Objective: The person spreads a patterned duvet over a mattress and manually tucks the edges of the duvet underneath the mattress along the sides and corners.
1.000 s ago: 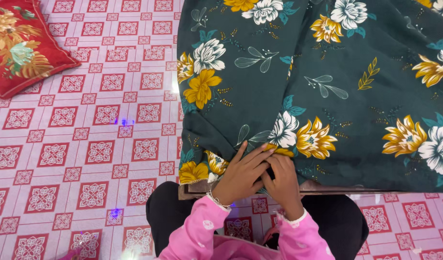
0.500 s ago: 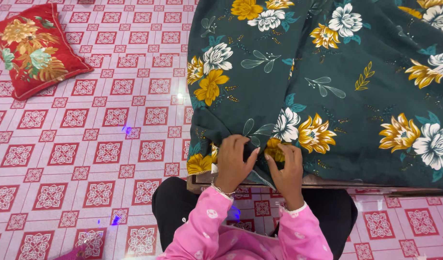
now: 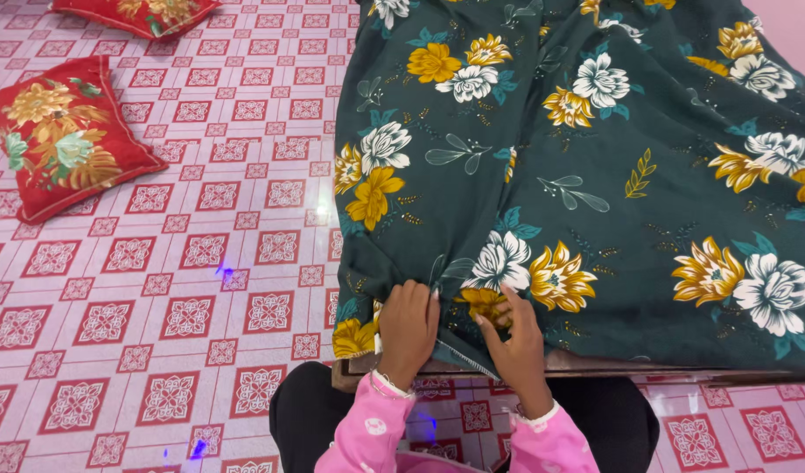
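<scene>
the near hem of the dark green floral sheet (image 3: 586,175), spread over the bed, is pinched by the curled fingers of the left hand (image 3: 408,328) and right hand (image 3: 516,337), so the corner is kept gathered at the wooden edge.

Glossy pink-red patterned floor tiles (image 3: 183,263) — two red floral cushions (image 3: 65,136) top left

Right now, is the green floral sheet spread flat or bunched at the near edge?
Bunched: the floral sheet gathers in folds where the left hand and right hand grip it.
</scene>
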